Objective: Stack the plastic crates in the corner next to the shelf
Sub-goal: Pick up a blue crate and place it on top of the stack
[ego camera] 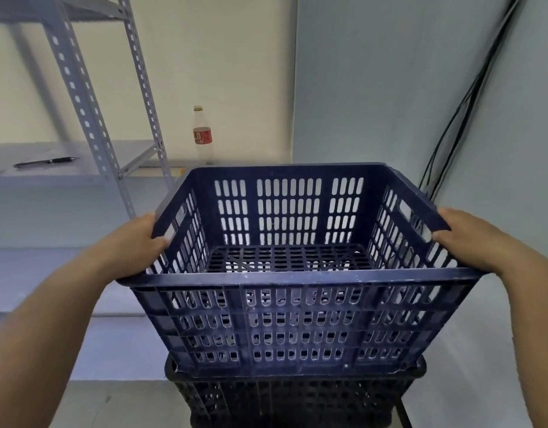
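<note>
A dark blue slotted plastic crate (297, 322) fills the middle of the view, held level and empty. My left hand (136, 242) grips its left rim, thumb hooked over the edge. My right hand (470, 236) grips the right rim the same way. Directly below it stands a black plastic crate (291, 400), and the blue crate's base sits in or just above the black one's open top; I cannot tell whether they touch. The pair is close to the wall corner.
A grey metal shelf (90, 125) with perforated uprights stands at the left, a pen (47, 162) lying on its board. A clear bottle with a red label (202, 135) stands on a ledge behind the crate. Black cables (461, 118) run down the right wall.
</note>
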Motion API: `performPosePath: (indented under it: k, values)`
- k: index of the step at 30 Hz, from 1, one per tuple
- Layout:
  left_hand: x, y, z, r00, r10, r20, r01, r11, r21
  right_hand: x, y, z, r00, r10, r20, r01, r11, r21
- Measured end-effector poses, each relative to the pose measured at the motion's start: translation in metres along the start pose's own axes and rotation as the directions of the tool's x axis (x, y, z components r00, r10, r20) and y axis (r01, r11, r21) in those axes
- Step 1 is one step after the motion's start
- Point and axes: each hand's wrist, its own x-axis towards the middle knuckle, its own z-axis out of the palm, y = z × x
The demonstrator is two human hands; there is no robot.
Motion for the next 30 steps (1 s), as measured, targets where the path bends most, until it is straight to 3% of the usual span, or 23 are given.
performPosePath:
  k: [4, 6, 7, 9, 11, 30]
  values:
    - [-0.022, -0.002, 0.013, 0.992, -0.043, -0.119, 0.038, 0.998, -0.043, -0.019, 0.008, 0.008, 0.988, 0.069, -0.136, -0.053, 0.992, 0.119]
    - [-0.032, -0.002, 0.02, 0.968, -0.111, -0.224, 0.067, 0.978, -0.195, -0.025, 0.009, 0.017, 0.956, 0.13, -0.264, -0.069, 0.972, 0.227]
    - [-0.034, -0.003, 0.023, 0.947, -0.184, -0.265, 0.083, 0.932, -0.352, -0.027, 0.009, 0.021, 0.933, 0.182, -0.31, -0.072, 0.94, 0.335]
    - [-0.036, -0.004, 0.027, 0.903, -0.346, -0.254, 0.092, 0.735, -0.672, -0.032, 0.006, 0.029, 0.888, 0.315, -0.334, -0.073, 0.816, 0.574]
    - [-0.036, -0.004, 0.03, 0.888, -0.401, -0.225, 0.091, 0.633, -0.769, -0.031, 0.005, 0.032, 0.867, 0.388, -0.314, -0.081, 0.73, 0.678]
    - [-0.04, -0.004, 0.021, 0.932, -0.323, -0.165, 0.158, 0.771, -0.617, -0.038, 0.001, 0.021, 0.907, 0.342, -0.248, -0.145, 0.803, 0.577]
